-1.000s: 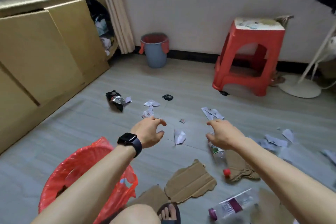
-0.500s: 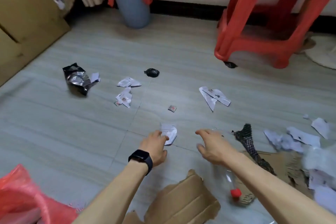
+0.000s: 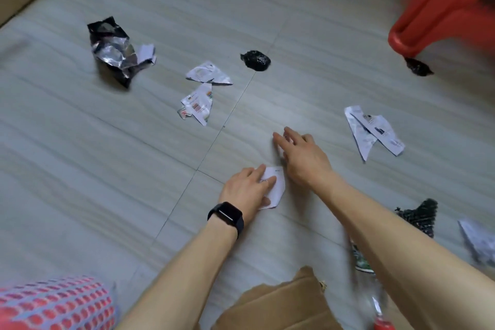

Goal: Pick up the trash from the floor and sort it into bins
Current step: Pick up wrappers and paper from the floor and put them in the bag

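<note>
Since the frame half a second back, you are leaning lower, so the grey bin is dropping out of the top of the view. Your right hand (image 3: 302,158) is now reaching ahead of your left hand (image 3: 246,190).

Your left hand is pinching the white paper scrap (image 3: 277,186) between thumb and fingers. The scrap is still lying on the floor (image 3: 80,169) beside a tile joint and is not yet lifted. Your right hand is released, with its fingers spreading just beyond the scrap and grasping nothing that shows. Whether its fingertips are touching the tiles cannot be told.

As a judgement, the task is only beginning, and this scrap is the first piece being collected here. Still waiting on the floor are:

- the foil snack bag (image 3: 112,48)
- two torn printed papers (image 3: 199,104)
- a black crumpled wad (image 3: 255,60), and a second wad by the red stool (image 3: 442,8)
- the folded paper strips (image 3: 375,131)
- a black mesh piece (image 3: 420,217)
- the cardboard (image 3: 281,305)
- a blurred plastic bottle (image 3: 367,284)

What appears to be the red-lined bin (image 3: 53,303) is sitting at your lower left, well apart from the scrap. Nothing is showing as sorted yet.
</note>
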{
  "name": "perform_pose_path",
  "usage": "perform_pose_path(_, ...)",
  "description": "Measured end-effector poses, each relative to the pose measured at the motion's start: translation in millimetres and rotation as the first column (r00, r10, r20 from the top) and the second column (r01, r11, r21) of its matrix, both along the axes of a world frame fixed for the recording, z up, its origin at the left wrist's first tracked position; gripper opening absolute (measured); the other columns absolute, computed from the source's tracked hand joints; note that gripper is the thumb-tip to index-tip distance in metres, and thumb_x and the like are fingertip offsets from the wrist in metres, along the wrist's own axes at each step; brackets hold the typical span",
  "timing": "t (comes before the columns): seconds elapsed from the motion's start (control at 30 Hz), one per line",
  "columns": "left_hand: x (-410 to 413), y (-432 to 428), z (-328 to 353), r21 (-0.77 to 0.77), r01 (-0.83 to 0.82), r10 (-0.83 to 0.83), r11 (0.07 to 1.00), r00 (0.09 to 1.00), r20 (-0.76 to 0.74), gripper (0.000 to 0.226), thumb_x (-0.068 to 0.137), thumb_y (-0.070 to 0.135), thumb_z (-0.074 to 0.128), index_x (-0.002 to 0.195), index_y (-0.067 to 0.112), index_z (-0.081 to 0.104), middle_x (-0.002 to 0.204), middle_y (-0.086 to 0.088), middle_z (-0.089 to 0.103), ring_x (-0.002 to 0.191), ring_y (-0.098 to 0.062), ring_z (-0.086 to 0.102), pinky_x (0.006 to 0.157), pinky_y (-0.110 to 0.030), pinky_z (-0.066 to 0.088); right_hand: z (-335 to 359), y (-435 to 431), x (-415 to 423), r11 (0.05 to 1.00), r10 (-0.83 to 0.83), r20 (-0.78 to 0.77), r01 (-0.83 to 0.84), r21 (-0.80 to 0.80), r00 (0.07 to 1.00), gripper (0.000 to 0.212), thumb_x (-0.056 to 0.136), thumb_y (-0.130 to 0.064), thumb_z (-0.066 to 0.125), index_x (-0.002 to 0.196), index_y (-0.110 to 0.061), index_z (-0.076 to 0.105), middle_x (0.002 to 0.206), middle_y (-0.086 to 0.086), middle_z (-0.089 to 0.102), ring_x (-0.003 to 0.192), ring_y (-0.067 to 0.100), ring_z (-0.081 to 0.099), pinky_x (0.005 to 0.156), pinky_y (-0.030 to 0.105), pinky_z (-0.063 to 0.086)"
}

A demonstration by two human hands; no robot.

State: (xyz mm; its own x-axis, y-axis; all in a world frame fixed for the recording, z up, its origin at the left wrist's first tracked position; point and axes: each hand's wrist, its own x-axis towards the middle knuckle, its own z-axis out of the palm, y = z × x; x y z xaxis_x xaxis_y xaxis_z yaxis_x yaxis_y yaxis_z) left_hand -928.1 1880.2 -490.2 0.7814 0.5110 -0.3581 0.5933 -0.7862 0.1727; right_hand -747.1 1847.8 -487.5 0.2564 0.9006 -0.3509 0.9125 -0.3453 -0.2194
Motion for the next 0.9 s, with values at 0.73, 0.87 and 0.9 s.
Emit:
perform_pose_path(0.73, 13, -17, 8, 0.059, -0.099, 0.102, 0.993, 0.993, -0.053, 0.038, 0.087, 0.025, 0.071, 0.124, 0.026, 0.066, 0.105, -0.003, 0.07, 0.078, -0.026, 0.07, 0.058, -0.032, 0.053, -12, -67, 85, 0.908, -0.404, 0.072, 0.39, 0.156, 0.912, 0.003, 0.091, -0.007, 0.047, 0.093, -0.009, 0.047, 0.086, 0.014, 0.051, 0.079, 0.037, 0.05, 0.062, 0.034, 0.034)
perform_pose_path(0.87, 19, -16, 10, 0.195, -0.043, 0.043, 0.98, 0.999, 0.007, 0.039, 0.053, 0.024, 0.095, 0.085, 0.027, 0.074, 0.059, 0.003, 0.061, 0.042, -0.02, 0.058, 0.034, -0.02, 0.034, -2, -70, 75, 0.917, -0.399, 0.051, 0.398, 0.034, 0.916, 0.016, 0.093, -0.012, 0.047, 0.106, -0.009, 0.055, 0.09, 0.02, 0.058, 0.083, 0.04, 0.057, 0.064, 0.035, 0.035)
perform_pose_path(0.9, 20, -16, 15, 0.159, -0.026, 0.032, 0.987, 0.999, -0.04, 0.031, 0.068, 0.024, 0.087, 0.095, 0.027, 0.071, 0.068, 0.001, 0.064, 0.053, -0.022, 0.064, 0.039, -0.024, 0.036, 0, -71, 73, 0.907, -0.419, -0.003, 0.419, 0.037, 0.908, 0.017, 0.093, -0.014, 0.048, 0.107, -0.012, 0.057, 0.094, 0.02, 0.062, 0.087, 0.041, 0.059, 0.065, 0.036, 0.039)
